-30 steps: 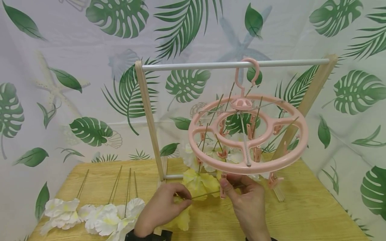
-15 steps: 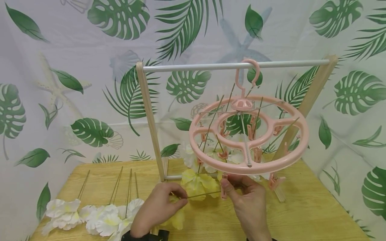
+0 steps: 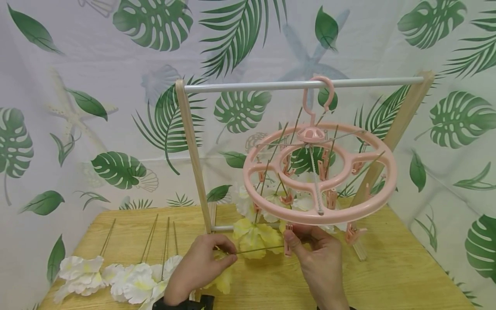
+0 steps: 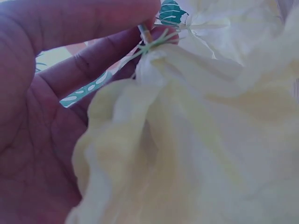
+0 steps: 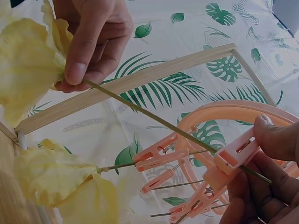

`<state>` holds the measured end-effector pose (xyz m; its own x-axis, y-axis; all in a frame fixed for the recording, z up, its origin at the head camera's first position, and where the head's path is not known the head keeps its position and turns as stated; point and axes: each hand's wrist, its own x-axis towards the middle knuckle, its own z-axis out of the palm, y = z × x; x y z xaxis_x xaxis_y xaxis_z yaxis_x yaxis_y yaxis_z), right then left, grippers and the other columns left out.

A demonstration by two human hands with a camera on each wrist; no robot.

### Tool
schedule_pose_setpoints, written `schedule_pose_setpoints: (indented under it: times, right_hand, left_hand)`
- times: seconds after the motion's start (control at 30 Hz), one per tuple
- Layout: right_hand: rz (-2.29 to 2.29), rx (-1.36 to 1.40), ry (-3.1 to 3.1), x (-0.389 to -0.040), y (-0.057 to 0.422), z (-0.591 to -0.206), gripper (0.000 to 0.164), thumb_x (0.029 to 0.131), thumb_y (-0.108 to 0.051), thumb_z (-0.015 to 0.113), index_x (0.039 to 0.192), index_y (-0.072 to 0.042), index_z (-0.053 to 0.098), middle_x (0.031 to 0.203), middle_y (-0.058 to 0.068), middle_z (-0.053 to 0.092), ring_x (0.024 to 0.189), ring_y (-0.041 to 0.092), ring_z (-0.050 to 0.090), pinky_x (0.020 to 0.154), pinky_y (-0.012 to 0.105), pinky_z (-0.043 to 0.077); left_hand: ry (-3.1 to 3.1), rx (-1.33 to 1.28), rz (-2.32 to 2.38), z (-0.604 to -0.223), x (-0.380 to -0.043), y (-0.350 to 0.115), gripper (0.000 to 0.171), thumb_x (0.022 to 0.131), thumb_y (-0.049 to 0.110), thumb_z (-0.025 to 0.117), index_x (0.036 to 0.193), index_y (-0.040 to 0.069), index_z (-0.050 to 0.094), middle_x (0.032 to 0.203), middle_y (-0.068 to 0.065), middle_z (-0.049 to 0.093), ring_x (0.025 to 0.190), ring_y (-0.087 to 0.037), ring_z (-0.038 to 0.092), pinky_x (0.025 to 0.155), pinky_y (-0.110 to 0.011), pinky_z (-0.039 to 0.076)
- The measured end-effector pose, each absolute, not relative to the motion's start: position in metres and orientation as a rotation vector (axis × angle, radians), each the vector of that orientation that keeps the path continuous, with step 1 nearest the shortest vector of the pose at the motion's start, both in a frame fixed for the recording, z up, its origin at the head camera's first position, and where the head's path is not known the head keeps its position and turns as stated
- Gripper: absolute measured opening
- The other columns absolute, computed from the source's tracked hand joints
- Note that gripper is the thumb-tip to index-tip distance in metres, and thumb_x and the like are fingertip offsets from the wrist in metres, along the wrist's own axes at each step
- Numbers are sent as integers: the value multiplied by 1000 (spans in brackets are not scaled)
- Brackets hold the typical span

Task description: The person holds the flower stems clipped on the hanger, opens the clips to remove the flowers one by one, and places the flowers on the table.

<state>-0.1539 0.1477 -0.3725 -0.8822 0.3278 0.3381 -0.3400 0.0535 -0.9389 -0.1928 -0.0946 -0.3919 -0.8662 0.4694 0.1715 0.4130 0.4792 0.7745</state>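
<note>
Now, yellow flower [image 5: 25, 60] in left grip [image 3: 207, 262].

small booth-like setup, room type unclear: leaf-print sheeting [image 3: 240, 51] surrounding wood-grain table [image 3: 387, 267]

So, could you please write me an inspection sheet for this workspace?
Surface: wood-look table, with white flowers lying toward its left in the head view.
Job's things: yellow flower, its stem running into a pink peg and showing again beyond it; pink hanger hooked over a pale bar.
Clutter: nothing seen.
Hands: left hand pinches the stem near its flower end; right hand holds the peg.
Cables: nothing seen.
Surroundings: wooden stand supporting the bar; leaf-print cloth behind.
</note>
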Motion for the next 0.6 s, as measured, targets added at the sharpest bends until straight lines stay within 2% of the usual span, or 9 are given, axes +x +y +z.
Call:
schedule_pose_setpoints:
  times: [0.6]
  right_hand:
    - [1895,18,-1851,-154,147,-371,9,85,5,78,91,7,73,84,8,74,69,14,65,60,21,51]
  left_hand:
    - [2673,732,1348,-390,-190,-103,7,95,15,72,100,18,74,98,8,70,96,-19,67,88,-41,53]
